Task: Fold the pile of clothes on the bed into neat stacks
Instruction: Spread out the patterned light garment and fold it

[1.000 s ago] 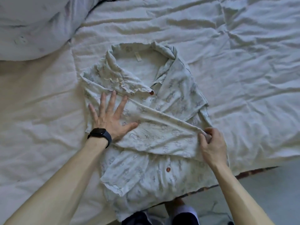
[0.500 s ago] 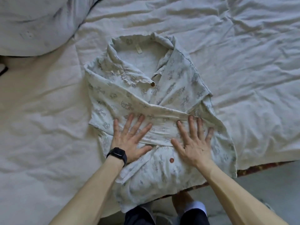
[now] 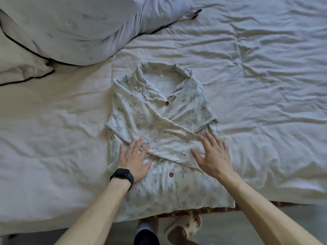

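Left hand point(image 3: 134, 156) and right hand point(image 3: 212, 154) are laid flat, fingers spread, holding nothing, on the crossed sleeves of a printed shirt point(image 3: 159, 121), which is spread at the near edge of the bed point(image 3: 265, 85). A pillow point(image 3: 79, 27) is seen beyond, near the collar.

The shirt point(image 3: 159, 124) is soft, matt cloth with a faintly crinkled, slightly rough weave and a frilled trim at the collar. Its brown button point(image 3: 171, 174) looks smooth and a little glossy, though whether it is plastic or wood cannot be told. The bed cover point(image 3: 265, 85) is matt white cloth, heavily creased. The pillow point(image 3: 79, 29) is smoother matt cloth with dark corded piping. The watch point(image 3: 123, 175) has a black matt strap, rubbery-looking, and a smooth face.
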`<state>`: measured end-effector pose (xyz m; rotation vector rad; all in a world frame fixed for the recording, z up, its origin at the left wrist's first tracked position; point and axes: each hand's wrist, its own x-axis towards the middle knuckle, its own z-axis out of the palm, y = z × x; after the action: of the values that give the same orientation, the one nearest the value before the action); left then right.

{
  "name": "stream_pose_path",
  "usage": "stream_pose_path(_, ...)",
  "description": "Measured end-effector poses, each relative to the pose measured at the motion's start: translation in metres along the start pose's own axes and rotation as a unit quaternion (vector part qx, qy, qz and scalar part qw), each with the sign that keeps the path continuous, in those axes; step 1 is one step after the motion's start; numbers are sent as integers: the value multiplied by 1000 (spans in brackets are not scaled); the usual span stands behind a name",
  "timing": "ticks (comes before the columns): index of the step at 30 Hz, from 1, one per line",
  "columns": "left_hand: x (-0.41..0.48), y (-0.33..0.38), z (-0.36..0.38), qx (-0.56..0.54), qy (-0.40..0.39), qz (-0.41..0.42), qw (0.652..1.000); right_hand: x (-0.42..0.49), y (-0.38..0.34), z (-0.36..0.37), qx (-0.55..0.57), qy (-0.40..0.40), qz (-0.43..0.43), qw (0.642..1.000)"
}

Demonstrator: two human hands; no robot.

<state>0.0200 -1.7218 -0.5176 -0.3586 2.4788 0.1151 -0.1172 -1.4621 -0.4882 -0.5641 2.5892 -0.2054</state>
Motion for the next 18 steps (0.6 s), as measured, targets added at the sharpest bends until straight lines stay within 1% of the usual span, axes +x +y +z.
stream_pose_path(3,-1,16,-26,-75,42,-24,996,27,1,-31,31,33,2,999)
stream_pose_path(6,17,29,-61,-122,93,-23,988,68,-3,-62,84,42,26,995)
stream_pose_path(8,46,38,-87,-164,134,-25,977,104,-5,-80,119,33,58,991)
stream_pose_path(11,107,53,-131,-258,178,-26,949,160,-10,-102,162,26,96,982)
stream_pose_path(13,155,66,-158,-316,175,-37,932,198,-12,-113,181,18,113,977)
stream_pose_path(16,220,83,-184,-383,135,-67,912,248,-14,-119,187,-13,134,973)
stream_pose_path(18,257,91,-195,-381,109,-93,913,276,-16,-119,196,-19,135,971)
